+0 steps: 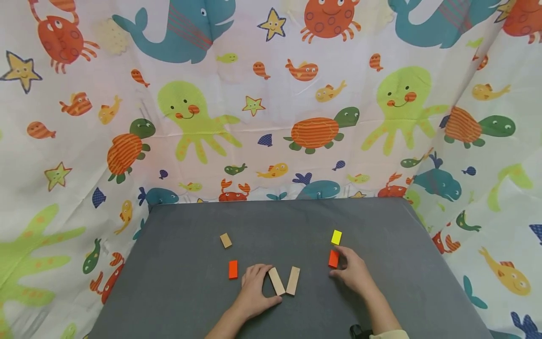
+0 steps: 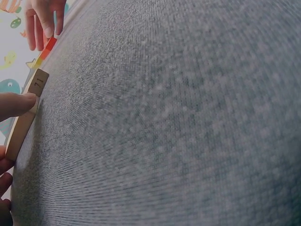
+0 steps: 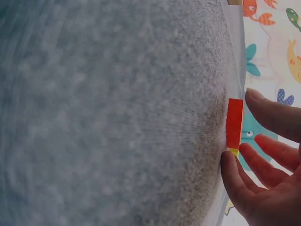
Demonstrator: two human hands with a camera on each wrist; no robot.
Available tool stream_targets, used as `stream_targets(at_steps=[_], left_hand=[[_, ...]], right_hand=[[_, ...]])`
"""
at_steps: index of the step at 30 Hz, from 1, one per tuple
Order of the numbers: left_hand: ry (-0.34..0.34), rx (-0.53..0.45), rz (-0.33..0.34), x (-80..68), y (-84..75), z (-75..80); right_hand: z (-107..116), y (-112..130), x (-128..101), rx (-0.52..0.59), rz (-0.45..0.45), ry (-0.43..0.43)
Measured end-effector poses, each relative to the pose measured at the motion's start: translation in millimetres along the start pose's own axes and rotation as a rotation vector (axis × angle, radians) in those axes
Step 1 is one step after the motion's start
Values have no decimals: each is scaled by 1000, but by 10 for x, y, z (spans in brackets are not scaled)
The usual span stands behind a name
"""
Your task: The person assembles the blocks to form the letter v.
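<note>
Two long plain wooden blocks (image 1: 283,281) are lying side by side near the front edge of the grey cloth-covered table (image 1: 190,306), leaning toward each other a bit like a V, and the left hand (image 1: 254,291) is resting right against the left one, fingers curling loosely around its edge, thumb tip touching the near end. Over on the right, the right hand (image 1: 354,274) is sitting flat on the table with relaxed, straight fingers, fingertips (image 3: 230,165) touching the small orange rectangular block (image 1: 333,258). A small yellow block (image 1: 336,237) is lying just behind that orange one. Left of the left hand, a second orange block (image 1: 233,269) is lying flat, and a small plain wooden block (image 1: 226,240) is sitting further back. A sea-creature cartoon curtain (image 1: 271,94) is hanging all around the table
</note>
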State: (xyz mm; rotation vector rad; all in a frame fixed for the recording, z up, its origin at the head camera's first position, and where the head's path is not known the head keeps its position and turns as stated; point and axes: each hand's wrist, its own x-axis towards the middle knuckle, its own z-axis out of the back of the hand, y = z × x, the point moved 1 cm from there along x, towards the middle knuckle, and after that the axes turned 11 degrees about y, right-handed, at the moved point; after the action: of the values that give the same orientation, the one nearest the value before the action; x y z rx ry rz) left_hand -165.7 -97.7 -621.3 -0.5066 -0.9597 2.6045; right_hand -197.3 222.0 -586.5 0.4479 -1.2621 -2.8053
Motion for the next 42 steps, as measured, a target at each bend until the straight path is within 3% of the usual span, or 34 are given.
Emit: stream_targets(at_steps=[8, 18, 42], left_hand=[[-11, 8, -10, -18, -9, -3], [-13, 15, -10, -4, -1, 15], [-7, 29, 16, -16, -17, -13]], right_hand=[[-24, -22, 39, -63, -27, -8], [-49, -10, 67, -58, -33, -25], [-63, 210, 65, -46, 57, -71]])
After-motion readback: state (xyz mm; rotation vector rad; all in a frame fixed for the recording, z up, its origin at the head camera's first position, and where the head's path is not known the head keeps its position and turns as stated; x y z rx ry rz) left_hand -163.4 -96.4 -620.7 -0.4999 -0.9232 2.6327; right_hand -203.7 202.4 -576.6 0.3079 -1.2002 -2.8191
